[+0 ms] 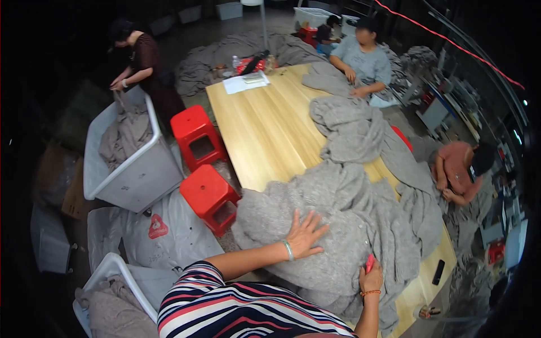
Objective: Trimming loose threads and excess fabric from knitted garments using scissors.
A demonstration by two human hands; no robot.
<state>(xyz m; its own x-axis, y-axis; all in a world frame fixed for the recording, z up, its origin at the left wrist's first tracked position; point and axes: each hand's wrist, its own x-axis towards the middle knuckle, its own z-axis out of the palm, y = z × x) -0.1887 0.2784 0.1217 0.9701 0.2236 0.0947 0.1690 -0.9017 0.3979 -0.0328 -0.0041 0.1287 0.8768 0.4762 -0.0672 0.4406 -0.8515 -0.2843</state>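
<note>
My left hand lies flat with its fingers spread on a large heap of grey knitted fabric. A pale bangle circles that wrist. My right hand is closed around a small red-handled tool, whose tip points away from me over the cloth. Its kind is too small to make out. A beaded bracelet is on my right wrist. The fabric covers the near part of the wooden table and runs in folds up its right side.
Two red stools stand along the table's left edge. Beyond them a person handles cloth over a white bin. Other people sit at the right and far end. A black phone-like object lies near the right corner; papers lie at the far end.
</note>
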